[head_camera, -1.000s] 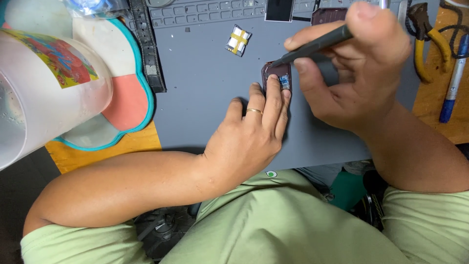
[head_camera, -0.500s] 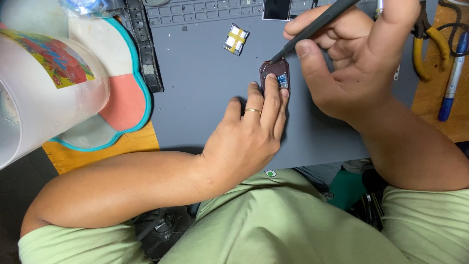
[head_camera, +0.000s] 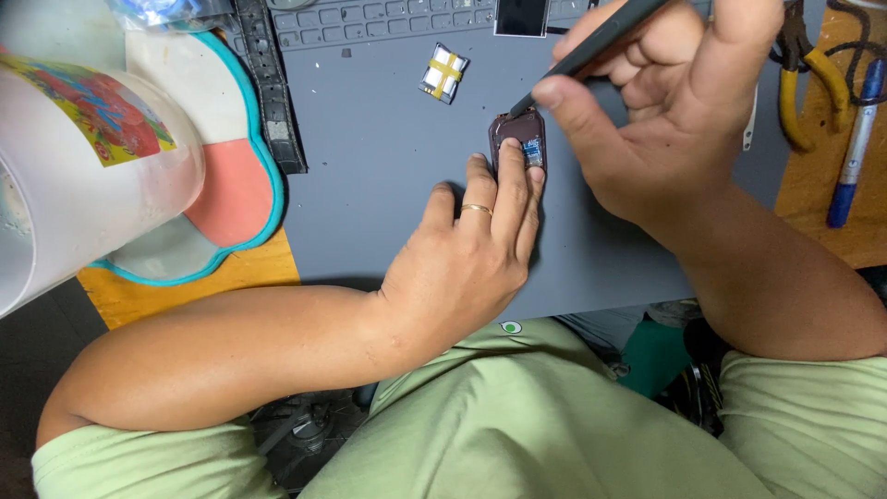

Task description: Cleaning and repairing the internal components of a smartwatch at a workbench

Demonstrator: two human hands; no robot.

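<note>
- The left hand [head_camera: 467,254] lies flat on the grey work mat [head_camera: 379,176], fingers together, with two fingertips [head_camera: 509,152] pressed on the near end of a small dark device case [head_camera: 519,139]; it pins the case down rather than gripping it, which would keep the case from sliding under the tool.
- The right hand [head_camera: 665,111] is closed around a slim dark tool [head_camera: 591,51] (a pen-like grip, thumb against the shaft), whose tip meets the case's far edge at about 12 o'clock from the left fingertips.
- The case sits open side up near the mat's centre, a blue part showing inside, so the tool can reach it from above.
- A small silver cell banded with yellow tape [head_camera: 444,72] lies apart at 10 o'clock from the case.
- Yellow-handled pliers [head_camera: 813,83] and a blue pen [head_camera: 855,139] rest at 3 o'clock, off the mat.
- A translucent plastic tub [head_camera: 83,176] stands at 9 o'clock, well apart.
</note>
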